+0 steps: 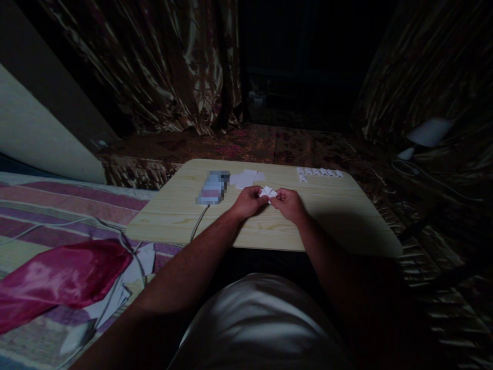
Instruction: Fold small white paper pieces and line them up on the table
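Observation:
Between my two hands is a small piece of folded white paper (268,191), held just above the wooden table (169,221). My left hand (247,201) pinches its left side, and my right hand (288,204) grips its right side with thumb and fingers. Parts of the paper are hidden behind my thumbs. Just beyond my left hand lie some flat white paper sheets (245,178). At the far right of the tabletop, several small folded paper pieces (319,172) form a row, with one set below the row's left end.
A phone-like device (213,187), blurred out, lies on the table's left with a white cable (198,222) running off the near edge. On the striped bedding to the left are a shiny pink cloth (69,272) and white papers (140,262). A lamp (430,132) stands at right.

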The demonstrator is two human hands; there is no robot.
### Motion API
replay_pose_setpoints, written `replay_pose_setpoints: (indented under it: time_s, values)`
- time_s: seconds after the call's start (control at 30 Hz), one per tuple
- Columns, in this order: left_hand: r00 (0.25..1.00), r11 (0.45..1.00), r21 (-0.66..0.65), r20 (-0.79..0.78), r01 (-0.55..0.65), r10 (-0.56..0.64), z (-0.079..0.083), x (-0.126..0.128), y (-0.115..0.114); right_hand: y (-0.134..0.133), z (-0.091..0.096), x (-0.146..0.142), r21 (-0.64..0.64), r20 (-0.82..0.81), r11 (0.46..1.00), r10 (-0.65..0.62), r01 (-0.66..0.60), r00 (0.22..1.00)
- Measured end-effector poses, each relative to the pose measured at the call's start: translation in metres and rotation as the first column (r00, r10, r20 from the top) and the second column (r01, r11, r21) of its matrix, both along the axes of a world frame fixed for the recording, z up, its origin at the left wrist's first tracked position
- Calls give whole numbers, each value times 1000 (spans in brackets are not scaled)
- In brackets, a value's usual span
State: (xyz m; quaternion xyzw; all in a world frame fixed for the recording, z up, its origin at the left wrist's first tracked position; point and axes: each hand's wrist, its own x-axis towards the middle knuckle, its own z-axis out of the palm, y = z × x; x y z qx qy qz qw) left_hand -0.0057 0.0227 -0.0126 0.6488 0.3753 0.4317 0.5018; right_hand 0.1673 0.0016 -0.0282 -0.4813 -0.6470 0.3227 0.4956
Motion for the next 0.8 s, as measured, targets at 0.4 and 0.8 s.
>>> replay_pose_setpoints:
  time_s: [0.4,0.8]
  values:
    - [999,999,38,-35,27,-25,-6,-2,3,0,3,0,30,49,999,-15,13,999]
    - [998,998,10,15,59,-59,-5,-1,1,3,-3,1,68,61,997,-31,27,998]
